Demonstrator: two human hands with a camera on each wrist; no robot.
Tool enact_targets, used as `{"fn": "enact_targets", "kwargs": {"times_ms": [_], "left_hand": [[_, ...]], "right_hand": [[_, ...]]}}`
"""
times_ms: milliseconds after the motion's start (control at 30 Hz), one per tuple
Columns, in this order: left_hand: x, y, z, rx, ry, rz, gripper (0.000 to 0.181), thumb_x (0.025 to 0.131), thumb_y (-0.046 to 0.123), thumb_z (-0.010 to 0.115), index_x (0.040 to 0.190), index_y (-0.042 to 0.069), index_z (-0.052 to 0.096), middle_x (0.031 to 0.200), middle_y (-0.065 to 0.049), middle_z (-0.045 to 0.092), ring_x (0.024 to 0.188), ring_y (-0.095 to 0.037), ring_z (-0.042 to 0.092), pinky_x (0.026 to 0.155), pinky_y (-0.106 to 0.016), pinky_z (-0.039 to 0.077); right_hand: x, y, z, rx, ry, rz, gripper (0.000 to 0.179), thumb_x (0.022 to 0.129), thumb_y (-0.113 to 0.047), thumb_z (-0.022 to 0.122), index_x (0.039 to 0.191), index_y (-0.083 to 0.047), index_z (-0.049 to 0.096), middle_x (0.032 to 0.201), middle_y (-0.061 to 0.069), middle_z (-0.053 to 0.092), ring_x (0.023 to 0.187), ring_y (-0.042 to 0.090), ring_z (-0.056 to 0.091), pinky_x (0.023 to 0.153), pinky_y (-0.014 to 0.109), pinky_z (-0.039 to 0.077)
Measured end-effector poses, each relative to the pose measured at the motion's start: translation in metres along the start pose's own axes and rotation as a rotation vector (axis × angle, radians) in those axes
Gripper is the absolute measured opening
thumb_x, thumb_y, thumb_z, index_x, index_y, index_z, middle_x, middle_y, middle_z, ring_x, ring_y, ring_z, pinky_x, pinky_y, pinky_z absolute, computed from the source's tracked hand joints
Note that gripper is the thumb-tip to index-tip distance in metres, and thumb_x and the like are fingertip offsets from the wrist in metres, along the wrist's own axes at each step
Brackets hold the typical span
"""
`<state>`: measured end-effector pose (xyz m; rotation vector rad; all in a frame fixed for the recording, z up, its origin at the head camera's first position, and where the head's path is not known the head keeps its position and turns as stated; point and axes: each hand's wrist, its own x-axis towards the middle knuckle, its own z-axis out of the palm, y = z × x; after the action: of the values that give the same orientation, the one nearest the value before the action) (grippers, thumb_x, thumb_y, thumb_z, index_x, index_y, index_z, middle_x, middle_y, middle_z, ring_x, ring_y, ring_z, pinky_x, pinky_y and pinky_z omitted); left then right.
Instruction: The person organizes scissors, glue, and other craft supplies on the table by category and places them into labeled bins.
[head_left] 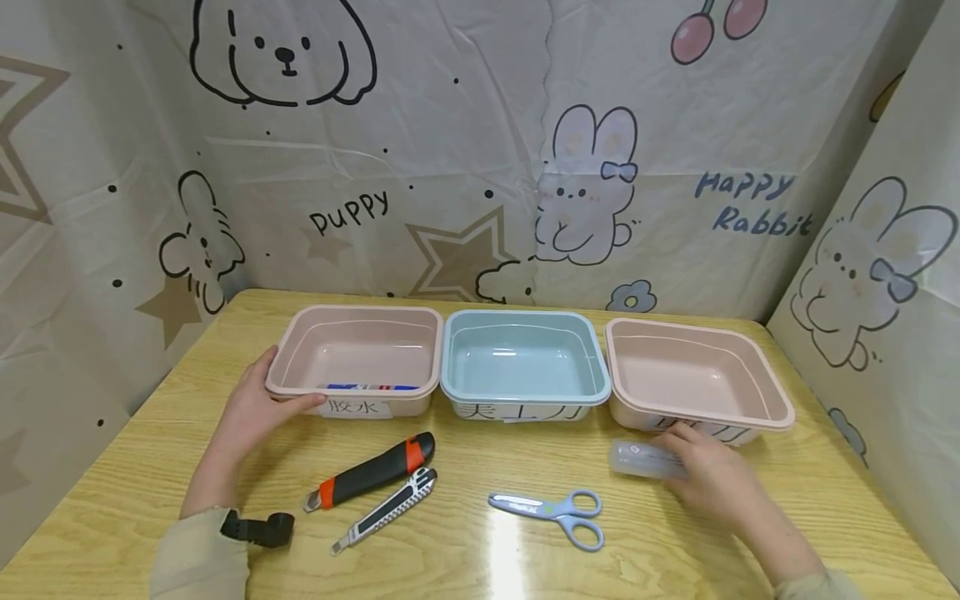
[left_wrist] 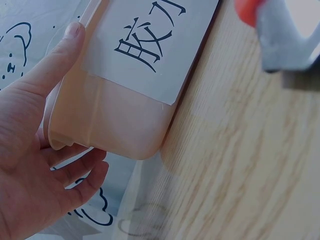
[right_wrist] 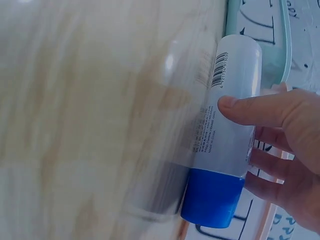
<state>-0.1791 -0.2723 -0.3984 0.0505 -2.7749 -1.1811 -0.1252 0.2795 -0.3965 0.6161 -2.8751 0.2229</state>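
My left hand (head_left: 251, 408) holds the left corner of the left pink bin (head_left: 412, 406), thumb along the front rim and fingers at its side. In the left wrist view the thumb reaches the white label (left_wrist: 140, 50) and the bent fingers lie by the bin's end wall. Blue-ended items (head_left: 375, 387) show inside this bin. My right hand (head_left: 708, 471) holds a translucent glue bottle (right_wrist: 227, 120) with a blue cap (right_wrist: 212, 197) between thumb and fingers. The bottle lies sideways, low over the table, in front of the right pink bin (head_left: 768, 400).
Between the pink bins stands a blue bin (head_left: 525, 398). On the wooden table (head_left: 450, 550) lie a black-and-orange utility knife (head_left: 375, 473), a silver-and-black box cutter (head_left: 386, 510) and blue scissors (head_left: 558, 510). A printed cloth (head_left: 450, 167) hangs behind.
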Motion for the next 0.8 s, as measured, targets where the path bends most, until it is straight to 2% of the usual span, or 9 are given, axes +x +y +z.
{"fn": "enact_targets", "kwargs": {"times_ms": [233, 433, 567, 800], "left_hand": [[0.000, 0.001, 0.000, -0.008, -0.001, 0.003, 0.108, 0.071, 0.047, 0.073, 0.146, 0.003, 0.007, 0.137, -0.030, 0.028, 0.117, -0.045, 0.035, 0.091, -0.064, 0.031], [-0.001, 0.002, 0.000, -0.012, -0.012, 0.002, 0.108, 0.072, 0.045, 0.073, 0.146, 0.003, 0.007, 0.137, -0.031, 0.028, 0.117, -0.045, 0.034, 0.091, -0.063, 0.031], [-0.002, 0.003, -0.001, -0.007, -0.014, -0.002, 0.108, 0.072, 0.045, 0.073, 0.146, 0.003, 0.006, 0.137, -0.032, 0.027, 0.117, -0.046, 0.034, 0.092, -0.063, 0.031], [-0.002, 0.003, 0.000, -0.002, -0.010, -0.001, 0.108, 0.072, 0.045, 0.073, 0.146, 0.002, 0.007, 0.138, -0.032, 0.026, 0.118, -0.047, 0.033, 0.092, -0.064, 0.030]], "right_hand": [[0.003, -0.014, -0.003, 0.004, 0.047, -0.079, 0.043, 0.060, -0.010, 0.079, 0.102, -0.009, 0.065, 0.095, -0.001, 0.057, 0.083, 0.018, 0.057, 0.071, 0.039, 0.048], [0.010, -0.029, -0.013, 0.024, 0.070, -0.131, 0.045, 0.063, -0.010, 0.078, 0.106, -0.009, 0.064, 0.104, 0.006, 0.060, 0.091, 0.024, 0.058, 0.076, 0.043, 0.048], [0.018, -0.038, -0.017, 0.019, 0.058, -0.164, 0.046, 0.066, -0.014, 0.078, 0.110, -0.008, 0.063, 0.106, 0.008, 0.062, 0.096, 0.027, 0.058, 0.080, 0.044, 0.048], [0.036, -0.050, -0.022, 0.002, 0.085, -0.241, 0.046, 0.069, -0.018, 0.076, 0.112, -0.008, 0.063, 0.104, 0.004, 0.062, 0.092, 0.019, 0.055, 0.079, 0.037, 0.048]]}}
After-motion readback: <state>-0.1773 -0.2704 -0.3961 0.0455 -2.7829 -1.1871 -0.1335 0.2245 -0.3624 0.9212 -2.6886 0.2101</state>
